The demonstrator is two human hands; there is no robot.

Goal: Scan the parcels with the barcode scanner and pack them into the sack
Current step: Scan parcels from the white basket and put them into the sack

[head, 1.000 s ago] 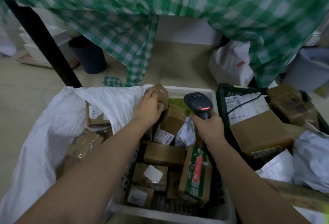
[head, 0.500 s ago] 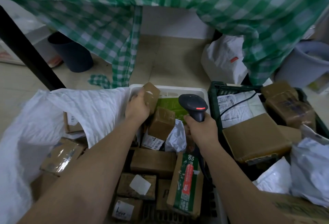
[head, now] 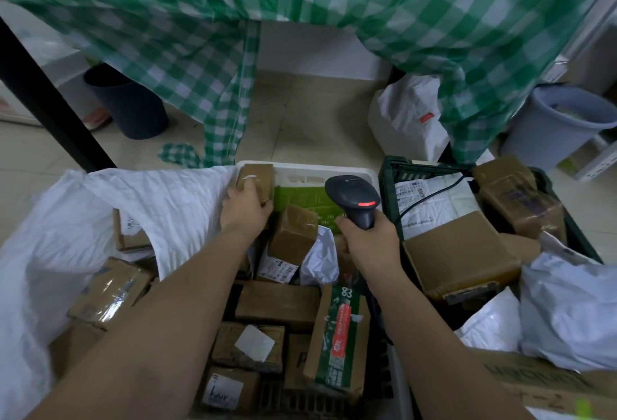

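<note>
My left hand (head: 245,207) grips a small brown cardboard parcel (head: 256,179) at the far left corner of the white crate (head: 310,170), right beside the edge of the white sack (head: 60,239). My right hand (head: 369,236) holds the black barcode scanner (head: 352,197) upright by its handle over the crate, its red light lit. The crate holds several cardboard parcels (head: 277,304) and a green-printed box (head: 339,336). Inside the open sack lie taped brown boxes (head: 112,289).
A dark green crate (head: 394,172) at the right holds more boxes, a labelled mailer and grey poly bags (head: 567,306). A green checked cloth (head: 300,12) hangs ahead. A black post (head: 50,105), a dark bin (head: 130,102) and a grey bucket (head: 564,122) stand on the floor.
My left hand has carried the small brown parcel leftward toward the sack's edge. The scanner hand stays where it was over the crate.
</note>
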